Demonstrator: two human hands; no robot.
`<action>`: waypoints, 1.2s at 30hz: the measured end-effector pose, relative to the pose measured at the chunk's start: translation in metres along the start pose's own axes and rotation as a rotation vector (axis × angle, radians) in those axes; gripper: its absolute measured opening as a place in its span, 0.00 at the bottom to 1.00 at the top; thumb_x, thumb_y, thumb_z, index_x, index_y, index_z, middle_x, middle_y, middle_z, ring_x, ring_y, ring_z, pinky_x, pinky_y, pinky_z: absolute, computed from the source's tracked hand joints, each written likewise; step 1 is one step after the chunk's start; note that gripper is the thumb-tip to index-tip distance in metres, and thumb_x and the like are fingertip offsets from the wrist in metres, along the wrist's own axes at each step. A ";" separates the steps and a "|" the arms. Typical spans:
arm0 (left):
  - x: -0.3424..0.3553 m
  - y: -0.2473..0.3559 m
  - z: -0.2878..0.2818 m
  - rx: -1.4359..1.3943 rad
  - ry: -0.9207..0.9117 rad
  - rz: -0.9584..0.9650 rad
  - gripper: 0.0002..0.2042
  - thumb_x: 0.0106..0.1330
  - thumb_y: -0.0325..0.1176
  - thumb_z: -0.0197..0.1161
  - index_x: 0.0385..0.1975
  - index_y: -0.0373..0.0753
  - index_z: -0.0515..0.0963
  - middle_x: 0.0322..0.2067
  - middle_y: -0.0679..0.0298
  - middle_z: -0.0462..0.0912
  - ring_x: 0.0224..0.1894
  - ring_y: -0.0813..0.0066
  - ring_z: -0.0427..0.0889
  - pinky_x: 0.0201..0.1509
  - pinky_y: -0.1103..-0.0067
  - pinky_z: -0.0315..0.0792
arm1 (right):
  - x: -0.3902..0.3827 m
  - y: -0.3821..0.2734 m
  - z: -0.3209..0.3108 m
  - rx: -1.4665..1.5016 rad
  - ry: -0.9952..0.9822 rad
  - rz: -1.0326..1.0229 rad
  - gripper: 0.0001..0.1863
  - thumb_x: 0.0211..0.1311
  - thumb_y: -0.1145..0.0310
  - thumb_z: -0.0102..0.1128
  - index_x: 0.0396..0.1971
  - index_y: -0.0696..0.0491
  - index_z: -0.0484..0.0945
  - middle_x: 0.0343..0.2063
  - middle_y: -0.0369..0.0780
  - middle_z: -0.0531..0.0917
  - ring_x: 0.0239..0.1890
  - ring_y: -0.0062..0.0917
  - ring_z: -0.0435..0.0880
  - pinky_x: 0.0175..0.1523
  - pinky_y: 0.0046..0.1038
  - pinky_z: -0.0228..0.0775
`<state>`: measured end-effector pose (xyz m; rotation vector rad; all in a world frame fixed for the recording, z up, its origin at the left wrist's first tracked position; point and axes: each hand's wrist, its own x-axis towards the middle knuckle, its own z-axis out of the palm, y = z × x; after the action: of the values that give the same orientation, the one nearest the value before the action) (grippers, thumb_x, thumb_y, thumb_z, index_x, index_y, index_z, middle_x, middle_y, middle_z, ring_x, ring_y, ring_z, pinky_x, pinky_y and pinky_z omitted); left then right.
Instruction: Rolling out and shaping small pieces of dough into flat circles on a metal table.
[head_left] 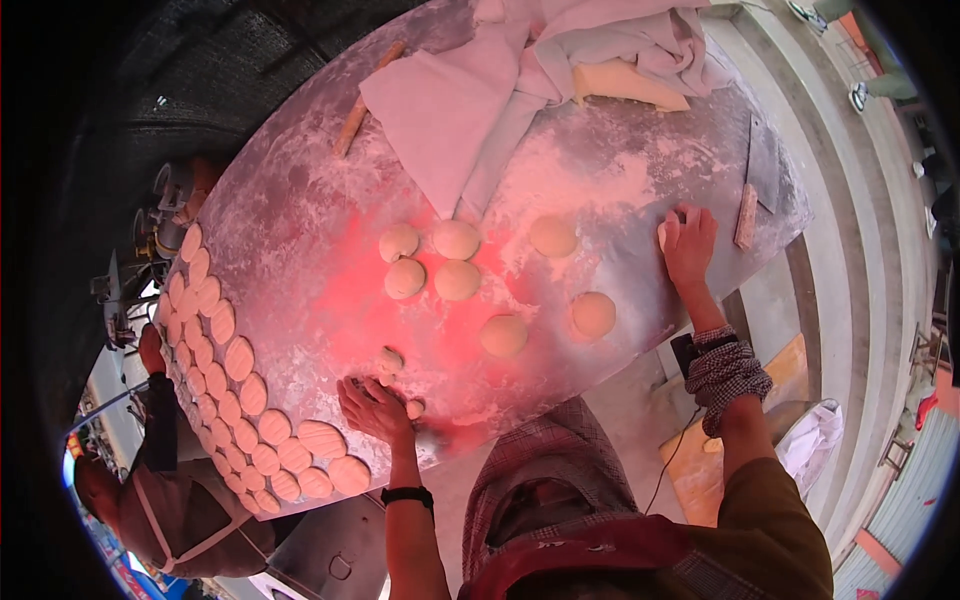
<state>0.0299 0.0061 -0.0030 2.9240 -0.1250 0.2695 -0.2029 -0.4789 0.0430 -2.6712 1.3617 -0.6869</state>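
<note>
Left hand, fingers loosely spread, lies on the grey, flour-dusted table just beside a small, pale dough lump, whose long axis is too small to tell; right hand half-curls, its hold unclear.

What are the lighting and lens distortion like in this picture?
Head view: a red-pink cast tints the table, strongest near the clustered dough balls; head view: the concrete steps bow along the rim; head view: the corners fall to black.
</note>
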 end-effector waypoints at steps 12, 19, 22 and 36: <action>0.000 -0.012 -0.007 0.040 0.038 -0.007 0.23 0.72 0.47 0.51 0.59 0.37 0.72 0.62 0.54 0.72 0.63 0.54 0.69 0.64 0.59 0.59 | -0.084 -0.021 -0.021 0.172 -0.169 -0.239 0.09 0.66 0.67 0.50 0.41 0.54 0.75 0.44 0.46 0.76 0.46 0.44 0.71 0.53 0.44 0.65; 0.001 -0.006 -0.005 0.013 0.032 0.009 0.23 0.72 0.47 0.51 0.59 0.37 0.71 0.62 0.54 0.71 0.63 0.53 0.68 0.65 0.60 0.58 | -0.036 -0.020 -0.001 -0.020 -0.098 0.013 0.12 0.65 0.65 0.52 0.44 0.55 0.76 0.46 0.44 0.76 0.51 0.43 0.71 0.58 0.42 0.65; 0.001 -0.012 -0.012 0.024 0.030 -0.007 0.23 0.72 0.47 0.51 0.59 0.38 0.71 0.62 0.54 0.71 0.63 0.53 0.68 0.65 0.59 0.58 | -0.108 -0.012 -0.026 0.186 -0.208 -0.322 0.09 0.66 0.69 0.50 0.41 0.55 0.75 0.45 0.46 0.77 0.48 0.44 0.71 0.53 0.44 0.65; 0.001 -0.003 0.001 0.001 0.008 0.003 0.23 0.73 0.48 0.50 0.60 0.39 0.71 0.63 0.56 0.71 0.63 0.56 0.68 0.64 0.60 0.58 | -0.026 0.009 0.005 0.013 -0.028 0.048 0.16 0.65 0.62 0.55 0.49 0.53 0.75 0.45 0.45 0.76 0.50 0.43 0.71 0.58 0.40 0.65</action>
<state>0.0309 0.0091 -0.0044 2.9233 -0.1286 0.2817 -0.2209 -0.4648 0.0264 -2.6188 1.4052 -0.6486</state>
